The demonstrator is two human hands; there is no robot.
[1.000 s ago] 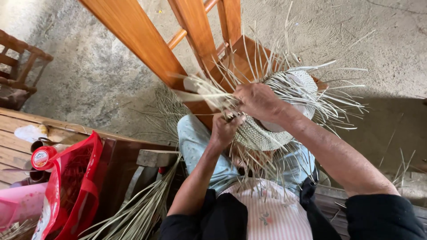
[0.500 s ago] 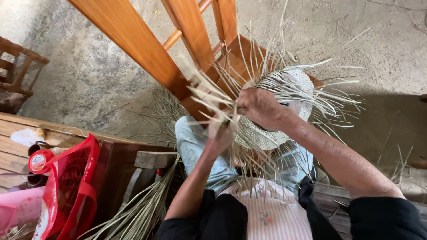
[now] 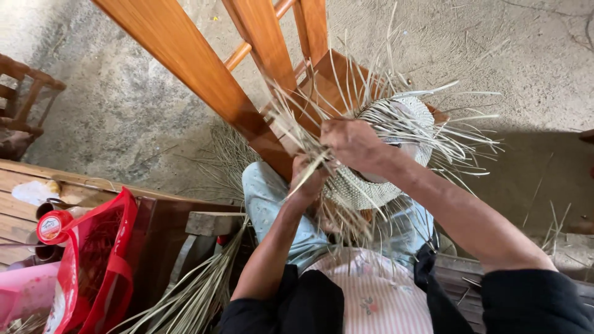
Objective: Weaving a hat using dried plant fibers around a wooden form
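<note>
A half-woven pale straw hat [image 3: 390, 154] rests on a wooden stand [image 3: 334, 86] in front of my knees, with many loose straw strands [image 3: 451, 130] fanning out from its edge. My right hand [image 3: 354, 143] lies over the near left side of the hat, fingers closed on a bunch of strands. My left hand [image 3: 307, 178] sits just below and left of it, pinching strands at the hat's rim. Both forearms reach up from my lap, sleeves black.
Slanted orange wooden beams [image 3: 185, 68] cross the top left. A red bag [image 3: 99, 260] and a red-lidded can [image 3: 52, 226] sit on a wooden bench [image 3: 18, 204] at left. A bundle of loose straw [image 3: 192, 291] lies beside my leg. The floor is bare concrete [image 3: 526, 49].
Both hands have stayed at the hat's rim and shifted slightly as they work the strands. The loose strands have fanned out differently.
</note>
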